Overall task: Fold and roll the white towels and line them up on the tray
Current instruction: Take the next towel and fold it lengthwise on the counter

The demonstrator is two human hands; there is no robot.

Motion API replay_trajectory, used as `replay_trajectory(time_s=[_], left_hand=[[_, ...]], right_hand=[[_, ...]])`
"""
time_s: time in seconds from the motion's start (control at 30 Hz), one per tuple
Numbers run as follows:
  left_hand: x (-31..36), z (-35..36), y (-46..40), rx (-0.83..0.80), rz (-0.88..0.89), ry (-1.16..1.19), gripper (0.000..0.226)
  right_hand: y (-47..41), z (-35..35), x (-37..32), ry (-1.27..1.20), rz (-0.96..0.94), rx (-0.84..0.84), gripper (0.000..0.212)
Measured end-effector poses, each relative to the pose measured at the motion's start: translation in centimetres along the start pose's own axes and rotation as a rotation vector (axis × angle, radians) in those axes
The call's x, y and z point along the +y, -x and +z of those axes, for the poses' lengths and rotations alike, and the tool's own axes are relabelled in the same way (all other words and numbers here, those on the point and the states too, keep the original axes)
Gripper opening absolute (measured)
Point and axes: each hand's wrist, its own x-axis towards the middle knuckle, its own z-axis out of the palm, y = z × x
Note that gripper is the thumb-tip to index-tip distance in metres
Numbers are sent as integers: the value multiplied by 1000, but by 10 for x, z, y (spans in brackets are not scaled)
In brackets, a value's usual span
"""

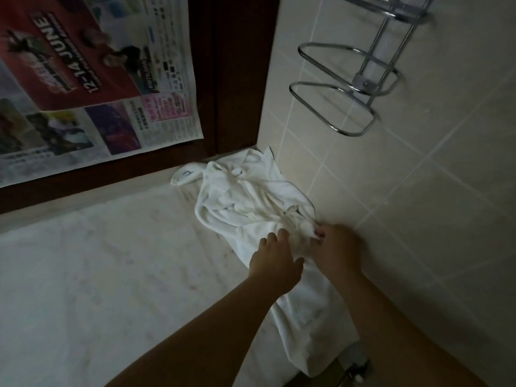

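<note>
A crumpled heap of white towels (245, 196) lies on the pale marble counter (97, 261), pushed against the tiled wall in the far corner. One towel stretches from the heap toward me, down to the near edge. My left hand (275, 256) rests on the towel with its fingers spread over the cloth. My right hand (335, 247) pinches a fold of towel close to the wall. No tray shows in this view.
A chrome wire rack (349, 88) is fixed to the beige tiled wall (418, 191) above the towels. A dark wooden frame (237, 79) with a newspaper sheet (92, 79) taped over it stands at the back left. A metal fitting (353, 364) sits at the near edge.
</note>
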Motion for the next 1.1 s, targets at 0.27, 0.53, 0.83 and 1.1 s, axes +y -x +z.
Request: replay_trajectory(time_s=[0.27,0.53,0.83,1.1], left_hand=[[-2,-16,5,261,16,197,38],[-28,-129,72,474,91,232,11],[-14,-311,181,729,256,57,26],[30,-434,294,856,362,-91,11]], right_hand=[[37,-54,-14,-589,-295,27,17],[62,-120,-63,-775,-433,58,25],[109,-236,-153,-690,-611,145,13],[181,-342,-197,-707,-799,174,4]])
